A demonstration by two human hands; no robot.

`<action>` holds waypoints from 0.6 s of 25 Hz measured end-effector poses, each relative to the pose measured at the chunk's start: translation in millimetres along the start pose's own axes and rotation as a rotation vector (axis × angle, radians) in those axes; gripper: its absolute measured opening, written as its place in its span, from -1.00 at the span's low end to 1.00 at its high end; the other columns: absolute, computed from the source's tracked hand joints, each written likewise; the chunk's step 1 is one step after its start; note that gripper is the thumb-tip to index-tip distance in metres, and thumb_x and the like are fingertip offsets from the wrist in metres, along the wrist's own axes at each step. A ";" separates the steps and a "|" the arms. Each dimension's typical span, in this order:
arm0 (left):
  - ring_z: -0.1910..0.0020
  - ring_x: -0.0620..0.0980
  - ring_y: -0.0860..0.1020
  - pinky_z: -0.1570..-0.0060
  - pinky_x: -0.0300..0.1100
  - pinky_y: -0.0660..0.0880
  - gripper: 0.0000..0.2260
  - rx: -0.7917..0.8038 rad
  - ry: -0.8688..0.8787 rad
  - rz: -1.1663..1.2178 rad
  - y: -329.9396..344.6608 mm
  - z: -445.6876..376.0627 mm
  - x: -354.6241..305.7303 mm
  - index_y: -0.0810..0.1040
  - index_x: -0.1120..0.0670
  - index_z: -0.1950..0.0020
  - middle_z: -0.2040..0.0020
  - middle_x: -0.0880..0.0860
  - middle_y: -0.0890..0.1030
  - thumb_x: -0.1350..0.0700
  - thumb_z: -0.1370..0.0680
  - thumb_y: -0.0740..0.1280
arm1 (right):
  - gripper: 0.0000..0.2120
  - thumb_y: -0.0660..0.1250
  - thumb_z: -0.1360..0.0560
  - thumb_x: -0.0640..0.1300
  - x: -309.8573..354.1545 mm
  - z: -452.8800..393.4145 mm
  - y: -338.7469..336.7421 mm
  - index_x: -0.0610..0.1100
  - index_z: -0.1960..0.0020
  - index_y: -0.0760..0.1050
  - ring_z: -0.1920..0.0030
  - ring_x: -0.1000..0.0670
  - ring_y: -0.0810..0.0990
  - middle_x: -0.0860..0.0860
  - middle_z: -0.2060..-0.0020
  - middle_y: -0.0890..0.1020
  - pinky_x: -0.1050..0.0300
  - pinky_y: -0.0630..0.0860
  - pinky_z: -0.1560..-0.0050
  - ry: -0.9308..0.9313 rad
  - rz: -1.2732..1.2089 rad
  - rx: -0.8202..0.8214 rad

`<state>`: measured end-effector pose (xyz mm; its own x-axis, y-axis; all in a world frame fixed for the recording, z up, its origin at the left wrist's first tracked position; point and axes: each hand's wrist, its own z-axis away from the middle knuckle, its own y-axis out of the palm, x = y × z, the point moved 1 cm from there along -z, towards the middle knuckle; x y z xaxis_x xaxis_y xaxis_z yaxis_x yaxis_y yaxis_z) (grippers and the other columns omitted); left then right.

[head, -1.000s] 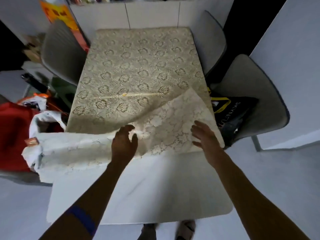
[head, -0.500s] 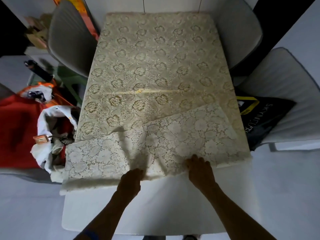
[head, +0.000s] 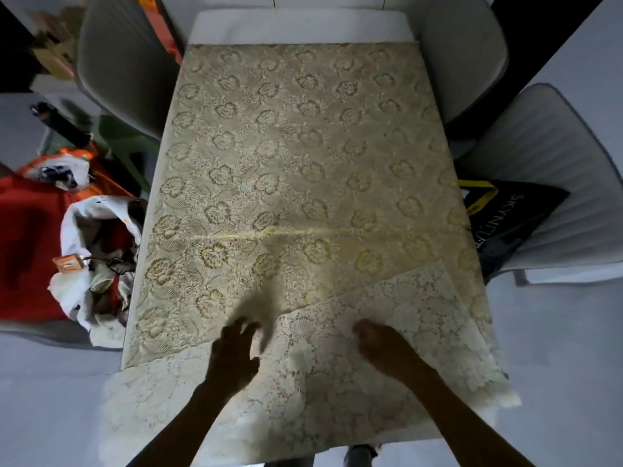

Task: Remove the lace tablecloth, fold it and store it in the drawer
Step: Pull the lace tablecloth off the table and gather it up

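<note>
A long white surface [head: 300, 26] fills the middle of the view, with a bare strip showing at its far end and pale floor on either side. The lace tablecloth [head: 303, 156] covers nearly all of it, floral pattern up, a straight crease line crossing its width below the middle. Its near part is folded back on itself, so a paler flap [head: 397, 358] lies on top along a slanted edge and reaches the near edge of the surface. Grey chairs stand along both sides: one at the left [head: 118, 62], two at the right, and the nearer right chair [head: 553, 170] carries a black bag [head: 505, 214] with yellow trim. Left of the surface lies a red cloth [head: 27, 247] with a white bundle [head: 91, 264] on it. The left hand [head: 234, 357] rests on the cloth at the slanted fold edge, fingers [head: 244, 326] spread and fairly straight. The right hand [head: 381, 348] presses on the flap, its fingers bent down against the lace; whether they pinch it cannot be told.
</note>
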<state>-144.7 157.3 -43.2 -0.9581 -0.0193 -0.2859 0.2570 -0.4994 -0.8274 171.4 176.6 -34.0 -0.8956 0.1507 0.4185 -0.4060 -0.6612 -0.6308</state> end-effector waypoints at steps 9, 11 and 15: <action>-0.10 0.08 0.58 -0.05 -0.01 0.50 -0.50 -0.026 -0.009 -0.202 7.2 3.5 0.6 0.41 0.05 -0.41 -0.28 0.08 0.54 0.08 -0.49 0.41 | -0.16 0.39 -0.49 0.02 -7.0 -28.4 -16.8 0.07 -0.58 -0.07 -0.34 -0.21 0.40 -0.06 -0.56 0.07 -0.09 0.59 -0.06 0.108 0.313 -0.137; 0.12 0.12 0.62 0.18 -0.01 0.56 -0.62 -0.060 0.084 -0.263 6.6 9.5 -4.6 0.64 0.08 -0.04 0.03 0.07 0.63 0.07 -0.28 0.60 | -0.29 0.39 -0.48 0.04 -12.0 -23.4 -12.2 0.04 -0.51 0.11 -0.17 -0.16 0.55 -0.08 -0.38 0.34 -0.04 0.59 -0.01 0.121 0.252 -0.151; -0.16 -0.01 0.53 -0.14 -0.10 0.49 -0.67 0.336 -0.021 -0.128 -28.2 5.2 -9.9 0.59 0.01 -0.16 -0.17 -0.10 0.54 -0.02 -0.43 0.47 | -0.90 0.33 -0.47 -0.03 -12.4 -7.5 -20.2 0.05 0.17 0.41 0.08 -0.07 0.58 0.05 0.20 0.49 0.12 0.44 0.15 0.117 0.273 0.008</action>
<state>-143.1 167.0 -14.5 -0.9830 0.0462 -0.1775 0.0819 -0.7554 -0.6501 189.4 193.5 -31.3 -0.9866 0.0494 0.1557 -0.1459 -0.6949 -0.7041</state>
